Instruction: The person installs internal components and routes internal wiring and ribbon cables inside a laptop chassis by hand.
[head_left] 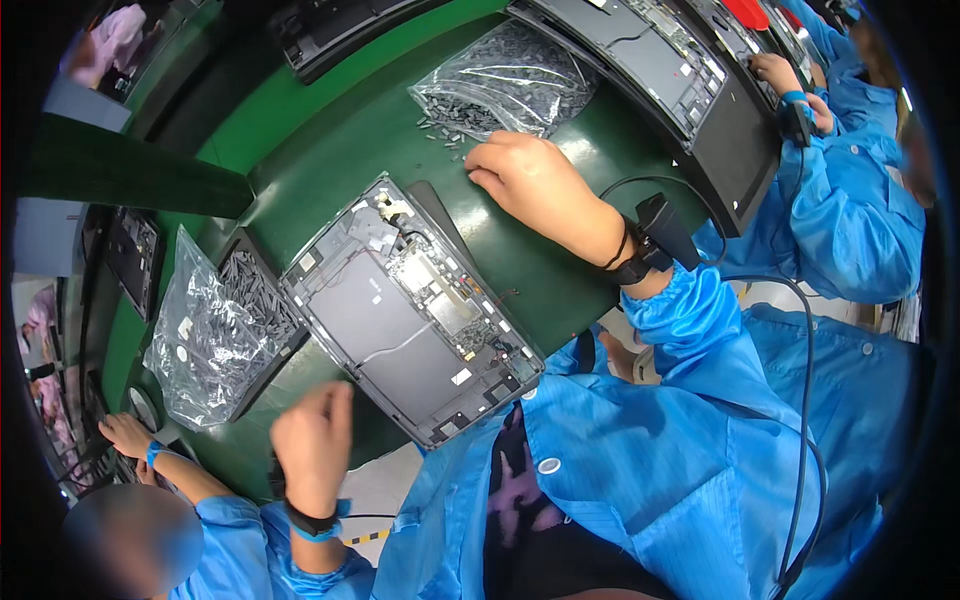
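Observation:
An opened laptop chassis (375,310) lies tilted on the green table in front of me, its circuit board and cables bared. Beyond it, my right hand (535,185) reaches over the table with fingertips pinched together. They are close to small dark grey pieces (440,128) spilling from a clear plastic bag (510,75). Whatever the pinch holds is too small to make out. My left hand (312,440) is raised beside the chassis's near left edge, fingers curled closed and their contents hidden. A dark flat slab (440,215) shows partly from behind the chassis.
Left of the chassis, a tray of grey strips (250,285) lies partly under another clear bag (205,345). More opened chassis (650,60) stand at the far right. Co-workers' hands (780,75) work at right and at lower left. A black cable (808,400) hangs by my right arm.

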